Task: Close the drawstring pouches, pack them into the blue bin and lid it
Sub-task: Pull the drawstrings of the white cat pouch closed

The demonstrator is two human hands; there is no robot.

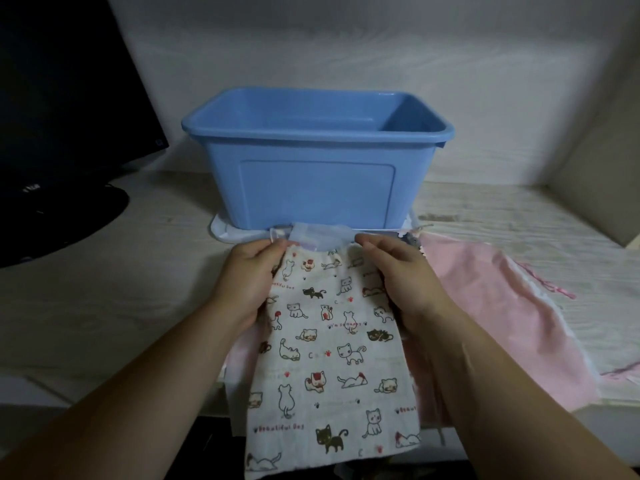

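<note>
From my end, the left hand [247,282] and right hand [398,271] each pinch a top corner of the cat-print pouch [332,348], fingers curled onto the gathered hem at centre frame; the pouch lies flat, its mouth toward the blue bin [311,188] and its lower end hanging past the near table edge at the bottom of the frame.

What worries me: I see a thin white cord [277,233] only by the left fingertips, and I cannot tell whether either hand has the string or merely the cloth; pulling on cloth would stretch the mouth, not close it. The overhang could drag the pouch off the edge if both pinches loosen together. It lies on top of pink pouches [485,306] that spread to the right, and a sheer pouch [313,235] sits just above the fingers; a tug may pull those along or tangle their cords. The white lid [221,230] lies under the bin, so lidding will mean lifting the bin first, and it may tip if loaded unevenly. What I can see of the bin's interior holds nothing.

The table [104,289] is pale with a wood grain; a dark monitor [62,98] fills the upper left; a plain white wall [346,39] runs across the top, with a side panel closing in at the right; the light is dim.
</note>
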